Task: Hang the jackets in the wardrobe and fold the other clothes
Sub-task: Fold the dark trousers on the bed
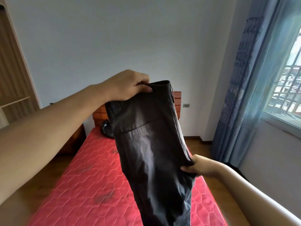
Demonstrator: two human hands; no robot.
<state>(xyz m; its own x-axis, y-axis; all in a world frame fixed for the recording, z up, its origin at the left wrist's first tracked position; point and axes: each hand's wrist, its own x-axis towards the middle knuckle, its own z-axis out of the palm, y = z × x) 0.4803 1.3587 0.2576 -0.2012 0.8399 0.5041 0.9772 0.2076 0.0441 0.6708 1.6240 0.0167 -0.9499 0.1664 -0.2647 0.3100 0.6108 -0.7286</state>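
My left hand pinches the dark trousers at the waistband; my right hand grips one edge. Dangling legs may twist, spoiling the fold.

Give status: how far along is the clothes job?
Done: nothing folded or hung is visible. In hand: dark trousers held unfolded above the red mattress, left hand gripping the waistband, right hand pinching a side edge. Left: fold them; black bundle by the headboard untouched.
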